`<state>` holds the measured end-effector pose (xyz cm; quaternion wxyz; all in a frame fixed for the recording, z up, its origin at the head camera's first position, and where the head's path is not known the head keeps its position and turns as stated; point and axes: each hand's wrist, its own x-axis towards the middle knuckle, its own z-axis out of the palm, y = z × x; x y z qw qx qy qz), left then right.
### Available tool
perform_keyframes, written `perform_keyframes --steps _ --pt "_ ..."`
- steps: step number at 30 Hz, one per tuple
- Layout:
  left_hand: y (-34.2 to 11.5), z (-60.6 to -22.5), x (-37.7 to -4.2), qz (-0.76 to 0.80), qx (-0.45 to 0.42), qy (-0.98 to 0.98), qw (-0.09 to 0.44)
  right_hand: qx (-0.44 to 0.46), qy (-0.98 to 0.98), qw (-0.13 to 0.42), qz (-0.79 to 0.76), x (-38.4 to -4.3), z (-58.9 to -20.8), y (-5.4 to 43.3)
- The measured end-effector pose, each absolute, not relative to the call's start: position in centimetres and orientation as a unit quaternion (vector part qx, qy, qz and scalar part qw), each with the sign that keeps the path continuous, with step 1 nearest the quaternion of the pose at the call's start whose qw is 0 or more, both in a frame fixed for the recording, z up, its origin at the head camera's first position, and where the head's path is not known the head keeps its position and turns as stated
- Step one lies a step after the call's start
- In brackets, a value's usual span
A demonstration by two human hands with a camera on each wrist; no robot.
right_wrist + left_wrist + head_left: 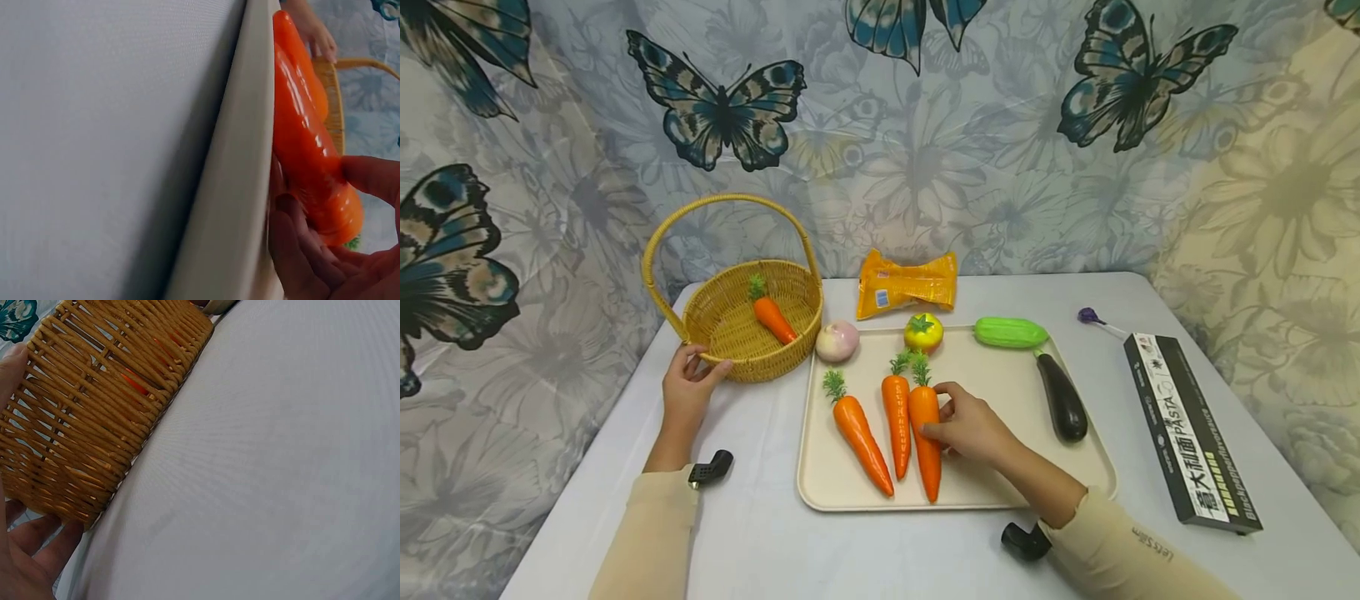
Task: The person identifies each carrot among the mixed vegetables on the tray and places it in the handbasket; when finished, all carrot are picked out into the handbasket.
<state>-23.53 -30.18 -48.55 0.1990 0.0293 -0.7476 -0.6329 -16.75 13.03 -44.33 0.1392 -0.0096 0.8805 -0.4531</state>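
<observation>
Toward the near middle of the cream tray (pixel 992 375), an orange carrot (pixel 922 408) with a leafy green top points its tip at the tray's near rim. The right hand (pixel 968 423) pinches it, thumb on one side and bent fingers on the other, parted only by the carrot's thickness; whether it is raised off the tray I cannot tell. Just left of it on the tray lies a second carrot (pixel 896 421), and further left a third carrot (pixel 860 437), slanted.

Beyond the tray's far left corner stands a yellow wicker basket (pixel 775 365) with a fourth carrot (pixel 772 318) inside. The left hand (pixel 687 387) holds the basket's near left side, its thumb and fingers spread apart against the wicker.

At the tray's far left corner sits an onion (pixel 837 342); by its far rim, a yellow-and-red tomato (pixel 923 335); at its far right corner, a green zucchini (pixel 1011 332); along its right side, a dark eggplant (pixel 1062 402).

Behind the tray lies an orange packet (pixel 907 285). Well right of it rest a purple lollipop (pixel 1087 315) and a black pasta box (pixel 1191 433).
</observation>
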Motion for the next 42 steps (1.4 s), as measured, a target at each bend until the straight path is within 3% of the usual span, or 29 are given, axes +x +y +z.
perform_keyframes --steps 18,29,42 --pt "-30.2 -48.6 -24.4 -0.627 0.012 -0.756 0.190 -0.043 0.842 0.178 -0.508 -20.5 -41.9 11.1" --pt "-30.4 -48.8 -24.6 -0.647 -0.010 -0.734 0.208 -0.092 0.845 0.181 -0.494 -24.8 -38.3 6.8" --pt "-30.4 -48.9 -23.9 -0.652 0.003 -0.730 0.205 -0.159 0.827 0.189 -0.504 -27.9 -37.6 0.4"
